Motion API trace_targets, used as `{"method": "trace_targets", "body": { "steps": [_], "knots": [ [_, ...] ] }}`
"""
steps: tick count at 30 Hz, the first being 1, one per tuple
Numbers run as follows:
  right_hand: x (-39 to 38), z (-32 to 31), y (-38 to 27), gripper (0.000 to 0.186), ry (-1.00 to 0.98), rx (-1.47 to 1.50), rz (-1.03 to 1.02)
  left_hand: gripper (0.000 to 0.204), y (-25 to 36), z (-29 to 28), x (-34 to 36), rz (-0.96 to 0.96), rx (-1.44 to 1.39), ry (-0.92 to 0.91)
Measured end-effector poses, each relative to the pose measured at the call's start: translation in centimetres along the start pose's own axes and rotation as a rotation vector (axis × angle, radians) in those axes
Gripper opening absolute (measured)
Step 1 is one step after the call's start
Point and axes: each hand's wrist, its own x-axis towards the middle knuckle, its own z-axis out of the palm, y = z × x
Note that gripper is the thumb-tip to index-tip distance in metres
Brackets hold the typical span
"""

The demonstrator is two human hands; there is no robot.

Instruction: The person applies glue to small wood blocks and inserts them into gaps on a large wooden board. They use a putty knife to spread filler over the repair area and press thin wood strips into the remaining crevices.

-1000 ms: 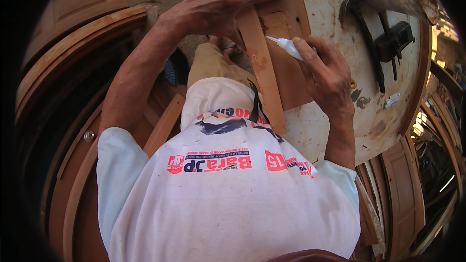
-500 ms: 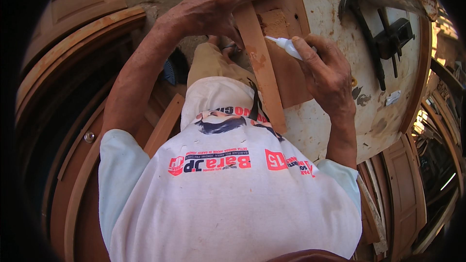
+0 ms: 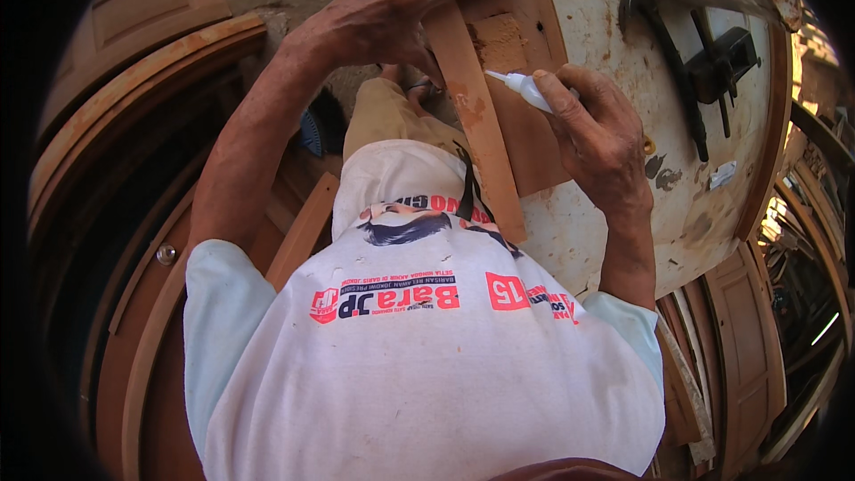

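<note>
A narrow wooden strip [image 3: 476, 111] lies lengthwise over the left side of a wider brown board [image 3: 530, 138]. My left hand [image 3: 392, 4] holds the strip near its far end, its long fingers reaching across the wood and its thumb down by the strip's left edge. In my right hand [image 3: 592, 125] is a small white squeeze bottle [image 3: 527, 87] with a thin nozzle, gripped between thumb and fingers. The nozzle points left, its tip close to the strip's right edge. Just beyond the tip, a rough, light-brown patch [image 3: 500, 43] shows on the board.
A stained white tabletop [image 3: 623, 240] carries a black-handled hammer [image 3: 668, 62] and a dark hand plane [image 3: 726, 67] at the right. Wooden door panels [image 3: 151, 0] and curved frames [image 3: 134, 98] stand at the left. More timber [image 3: 739, 338] leans at the lower right.
The bottle's nozzle tip has shifted very slightly toward me beside the strip. My left hand keeps its hold, and the view has moved a little.
</note>
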Motion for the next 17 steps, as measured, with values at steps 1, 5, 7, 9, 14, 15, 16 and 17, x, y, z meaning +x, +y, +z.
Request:
{"method": "trace_targets", "body": {
  "steps": [1, 5, 7, 9, 14, 15, 16, 17],
  "knots": [
    [-0.07, 0.02, 0.03, 0.052, -0.001, -0.001, -0.003, 0.119, 0.04, 0.01, 0.0, -0.001, -0.002, 0.002],
    [-0.25, -0.15, -0.15, 0.053, -0.02, -0.001, 0.002, 0.116, 0.16, 0.03, 0.03, -0.001, 0.006, 0.009],
    [-0.2, -0.24, -0.28, 0.053, -0.021, 0.004, 0.009, 0.115, 0.19, 0.02, 0.02, -0.003, -0.013, 0.015],
    [-0.23, -0.25, -0.33, 0.053, -0.014, 0.002, 0.006, 0.114, 0.25, -0.01, 0.01, -0.008, -0.065, 0.022],
    [-0.31, -0.21, -0.38, 0.052, -0.015, -0.016, 0.001, 0.112, 0.07, 0.14, -0.08, 0.001, -0.019, 0.019],
    [-0.27, -0.32, -0.45, 0.052, -0.019, -0.016, 0.004, 0.112, 0.01, 0.17, -0.13, 0.006, 0.006, 0.02],
    [-0.31, -0.38, -0.49, 0.052, -0.024, -0.017, 0.009, 0.112, 0.05, 0.09, -0.12, 0.0, -0.031, 0.014],
    [-0.42, -0.36, -0.47, 0.052, -0.032, -0.01, 0.018, 0.113, 0.17, -0.13, -0.1, -0.006, -0.068, 0.008]
  ]
}}
